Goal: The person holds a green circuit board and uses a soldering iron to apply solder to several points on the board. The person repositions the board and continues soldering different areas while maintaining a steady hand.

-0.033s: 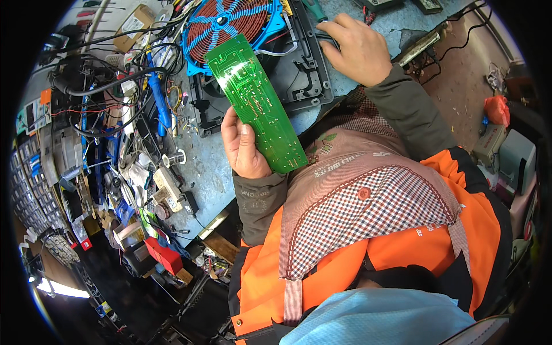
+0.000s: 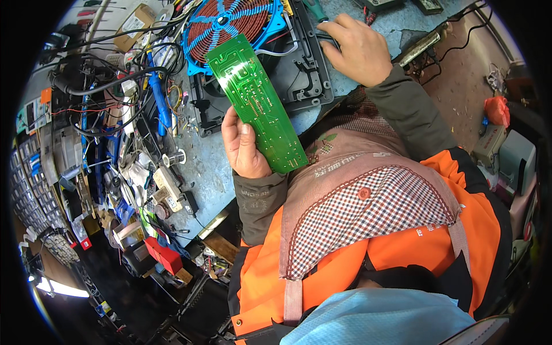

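Note:
My left hand (image 2: 247, 144) grips the lower left edge of a long green circuit board (image 2: 267, 118), thumb on its face. The board is tilted up, with solder points and a bright glare near its upper end. Behind it lies a black plastic housing (image 2: 310, 69) carrying a round coil (image 2: 201, 31) of reddish-brown windings on a blue spoked frame. Beside the housing's right edge, my right hand (image 2: 362, 52) has its fingers curled around a slim dark thing that I cannot make out. A teal handle (image 2: 314, 10) lies just beyond its fingertips.
Cables, a blue pen-like tool (image 2: 156, 95), a solder spool (image 2: 173, 158) and a beige power strip (image 2: 165, 187) crowd the bench's left side. A red box (image 2: 164, 256) sits near the lower left. Dark cables hang past the bench edge (image 2: 422, 49) at right.
The circuit board's upper end has tilted very slightly, and the glare on it has shifted. Both hands stay in place.

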{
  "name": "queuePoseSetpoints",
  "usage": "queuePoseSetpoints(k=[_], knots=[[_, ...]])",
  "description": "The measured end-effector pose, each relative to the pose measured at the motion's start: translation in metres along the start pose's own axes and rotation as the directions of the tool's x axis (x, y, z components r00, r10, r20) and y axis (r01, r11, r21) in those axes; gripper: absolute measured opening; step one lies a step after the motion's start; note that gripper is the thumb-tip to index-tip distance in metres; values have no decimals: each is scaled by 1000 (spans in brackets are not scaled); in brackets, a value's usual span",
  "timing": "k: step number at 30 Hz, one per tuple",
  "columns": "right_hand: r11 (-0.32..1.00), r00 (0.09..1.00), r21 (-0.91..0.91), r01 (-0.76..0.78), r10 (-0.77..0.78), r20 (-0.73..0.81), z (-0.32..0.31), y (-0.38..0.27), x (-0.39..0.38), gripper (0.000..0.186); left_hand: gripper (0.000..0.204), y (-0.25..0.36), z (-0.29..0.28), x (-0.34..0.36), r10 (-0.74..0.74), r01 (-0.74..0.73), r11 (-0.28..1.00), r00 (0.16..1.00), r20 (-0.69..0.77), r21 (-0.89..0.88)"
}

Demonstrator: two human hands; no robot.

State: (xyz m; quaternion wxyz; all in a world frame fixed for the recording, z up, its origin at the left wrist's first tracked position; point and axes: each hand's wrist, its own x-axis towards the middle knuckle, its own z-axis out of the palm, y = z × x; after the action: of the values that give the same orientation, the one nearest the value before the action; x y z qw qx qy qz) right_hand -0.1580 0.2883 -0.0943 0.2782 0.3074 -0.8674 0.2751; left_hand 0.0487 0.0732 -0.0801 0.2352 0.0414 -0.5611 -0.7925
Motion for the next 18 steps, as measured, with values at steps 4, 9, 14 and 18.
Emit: queuePoseSetpoints(k=[4,9,14,18], knots=[[1000,1000,9,-8,8,19,-2,-1,1,26,45,1,-1,0,-13,13,1000,1000,-2,1],[1000,1000,21,-12,11,25,-4,-3,2,26,45,0,-1,0,-3,3,1000,1000,5,3],[1000,1000,11,-10,9,26,-4,-3,1,26,46,0,-2,0,-4,4,1000,1000,20,3],[1000,999,8,-20,19,40,-5,-4,1,26,46,1,-1,0,-3,2,1000,1000,18,19]])
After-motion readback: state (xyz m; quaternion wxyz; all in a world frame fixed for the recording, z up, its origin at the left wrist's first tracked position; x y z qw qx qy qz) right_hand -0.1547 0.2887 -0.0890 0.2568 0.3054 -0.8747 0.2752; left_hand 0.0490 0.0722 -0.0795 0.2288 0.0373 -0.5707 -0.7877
